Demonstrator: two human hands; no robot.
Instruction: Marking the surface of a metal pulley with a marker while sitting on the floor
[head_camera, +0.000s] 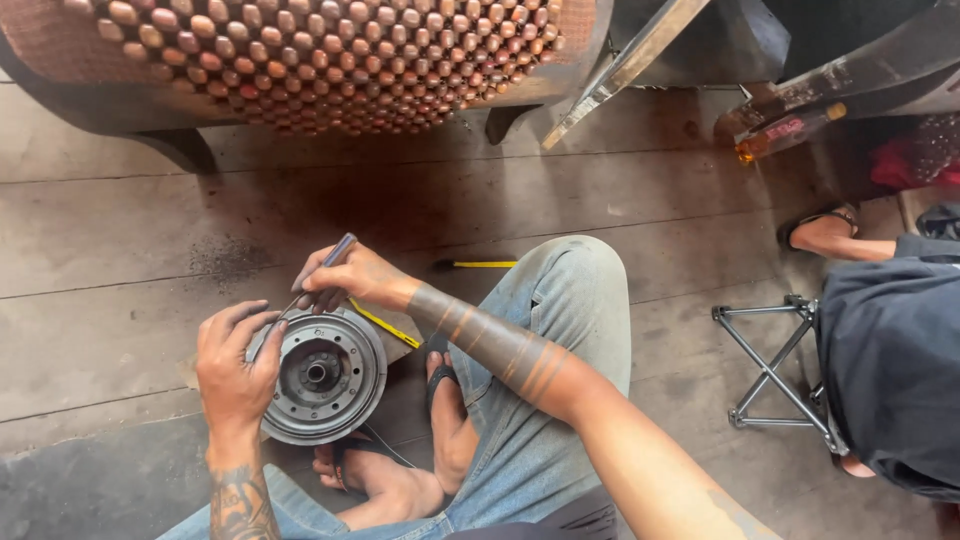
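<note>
Steadying the metal wheel (322, 375) by its rim, the left hand (235, 365) lies half curled; the right hand (345, 280) grips a screwdriver (318, 278) above it; it looks heavy, stiff, best held at the rim

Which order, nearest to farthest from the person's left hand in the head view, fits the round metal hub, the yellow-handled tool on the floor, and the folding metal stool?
1. Round metal hub: directly under the left hand, which touches its left rim.
2. Yellow-handled tool: on the floorboards, up and to the right, past the knee.
3. Folding metal stool: far right, beside another person.
</note>
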